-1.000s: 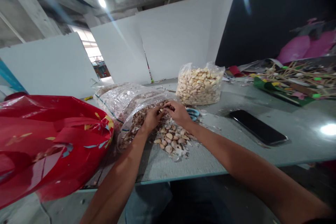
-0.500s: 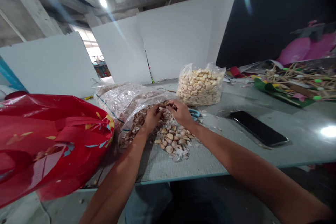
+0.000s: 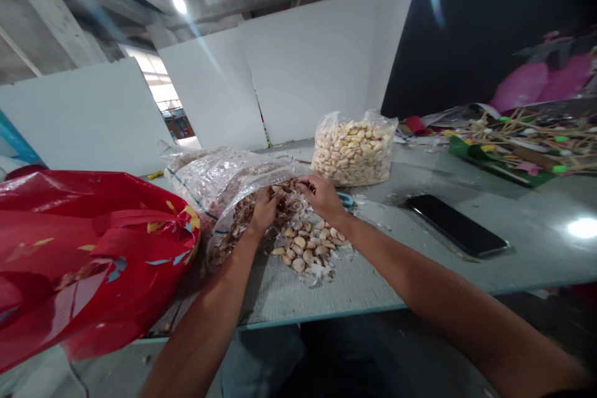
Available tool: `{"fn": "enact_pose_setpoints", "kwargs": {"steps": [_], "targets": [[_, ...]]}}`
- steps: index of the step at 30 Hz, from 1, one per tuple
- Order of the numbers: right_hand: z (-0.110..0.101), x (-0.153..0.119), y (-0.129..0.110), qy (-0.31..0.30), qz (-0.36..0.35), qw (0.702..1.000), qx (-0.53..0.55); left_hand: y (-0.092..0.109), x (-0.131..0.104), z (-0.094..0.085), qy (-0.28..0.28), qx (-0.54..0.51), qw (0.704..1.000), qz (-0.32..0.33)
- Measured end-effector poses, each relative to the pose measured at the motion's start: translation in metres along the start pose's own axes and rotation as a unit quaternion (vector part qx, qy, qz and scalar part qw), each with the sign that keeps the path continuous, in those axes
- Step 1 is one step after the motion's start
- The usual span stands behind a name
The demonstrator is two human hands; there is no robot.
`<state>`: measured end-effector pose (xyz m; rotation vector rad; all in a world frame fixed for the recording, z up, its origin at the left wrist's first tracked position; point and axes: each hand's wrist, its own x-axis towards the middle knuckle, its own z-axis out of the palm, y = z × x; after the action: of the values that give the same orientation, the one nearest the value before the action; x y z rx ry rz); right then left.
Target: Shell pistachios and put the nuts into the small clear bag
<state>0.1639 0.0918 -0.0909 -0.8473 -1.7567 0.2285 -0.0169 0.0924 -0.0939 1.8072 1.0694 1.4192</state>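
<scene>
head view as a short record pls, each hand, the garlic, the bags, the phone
left hand: at the mouth of the clear bag of skins; grip unclear
right hand: beside the left, fingers bent; grip unclear
unpeeled cloves: loose pile on the table
bag of peeled cloves: upright, beyond the right hand
phone: flat, right of the pile
red bag: far left

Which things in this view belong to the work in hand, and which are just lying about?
Seemingly in use:
loose garlic cloves, near the left hand and right hand
open bag of peels, at the hands
bag of paler cloves, behind

Seemingly lying about:
black phone
heap of sticks
blue handles, partly hidden
red bag, role unclear
</scene>
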Motion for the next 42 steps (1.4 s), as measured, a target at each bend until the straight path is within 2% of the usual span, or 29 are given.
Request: {"fn": "enact_pose_setpoints", "kwargs": {"steps": [10,17,26,31,36,42], "targets": [[0.005,-0.002,-0.007,-0.055,0.01,0.998,-0.002,-0.011,-0.001,0.003,-0.069,0.049,0.996,0.009],[0.007,-0.003,-0.005,-0.076,0.007,0.997,0.001,-0.006,-0.002,0.004,-0.089,0.087,0.991,0.047],[0.012,-0.003,0.001,-0.089,0.005,0.996,0.008,-0.002,-0.001,0.002,-0.033,0.047,0.998,0.014],[0.009,-0.004,-0.003,-0.102,0.02,0.994,0.022,-0.002,-0.001,0.002,-0.01,-0.005,0.999,-0.036],[0.008,-0.004,-0.004,-0.106,0.01,0.993,0.042,-0.001,0.0,0.003,-0.044,-0.093,0.992,-0.077],[0.008,-0.002,-0.004,-0.097,-0.002,0.995,0.03,0.003,0.0,0.001,-0.06,-0.077,0.99,-0.103]]}}
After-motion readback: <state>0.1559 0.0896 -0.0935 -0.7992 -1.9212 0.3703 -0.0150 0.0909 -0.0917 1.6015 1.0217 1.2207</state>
